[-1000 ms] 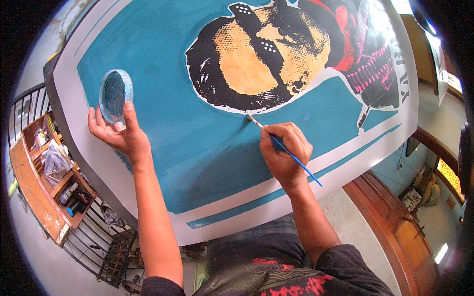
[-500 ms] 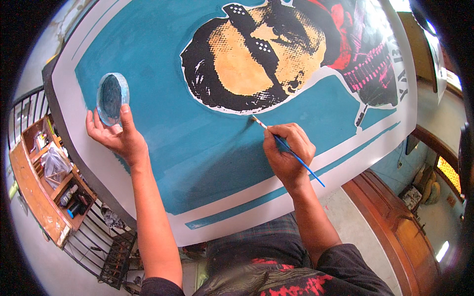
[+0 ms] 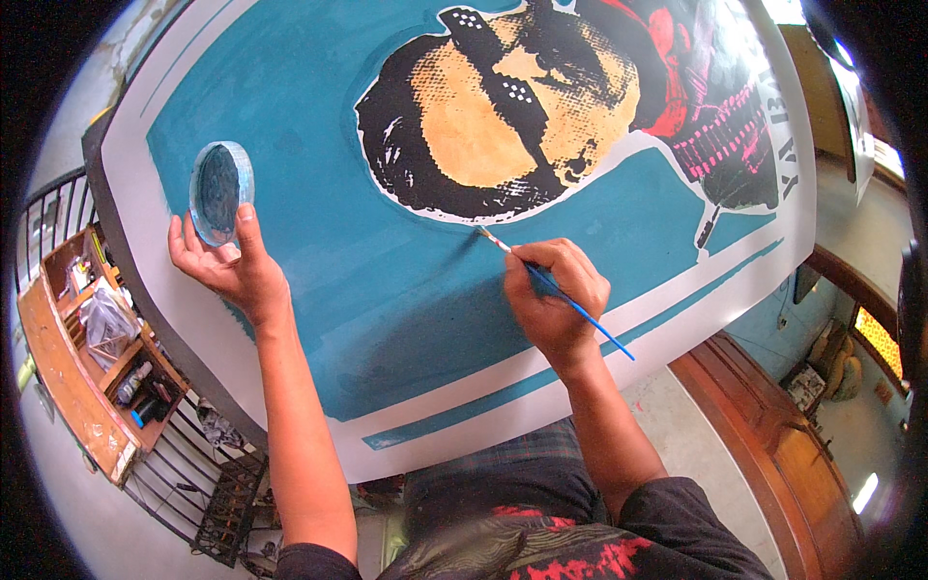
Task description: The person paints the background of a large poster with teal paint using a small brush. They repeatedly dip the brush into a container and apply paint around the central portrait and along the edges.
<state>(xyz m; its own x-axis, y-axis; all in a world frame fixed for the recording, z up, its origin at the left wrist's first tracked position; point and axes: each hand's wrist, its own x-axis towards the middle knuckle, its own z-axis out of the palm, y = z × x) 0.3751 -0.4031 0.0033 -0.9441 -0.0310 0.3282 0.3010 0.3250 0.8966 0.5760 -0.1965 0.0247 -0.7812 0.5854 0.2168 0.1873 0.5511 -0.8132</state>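
Note:
A large painted sheet [image 3: 319,135] fills the middle, with a teal ground and a white border. On it is a black-and-orange face picture [image 3: 474,126] with pixelled sunglasses, edged by a thin white line. My right hand [image 3: 559,290] is closed round a slim paintbrush [image 3: 585,314] with a blue handle. The bristle tip is at the teal just under the lower white edge of the face picture. My left hand [image 3: 232,266] grips a round, clear, shallow dish [image 3: 220,193], tilted up, with teal paint inside, over the left part of the sheet.
At the left, a wooden shelf unit [image 3: 72,387] holds a plastic bag and small bottles beside black metal railings [image 3: 179,488]. Brown wooden furniture [image 3: 764,435] stands at the lower right, close to the sheet's edge. A dark board edge [image 3: 121,217] shows behind the sheet.
My right hand and the paintbrush have shifted slightly left, carrying the tip along below the face picture's white edge. My left hand with the dish stays in place.

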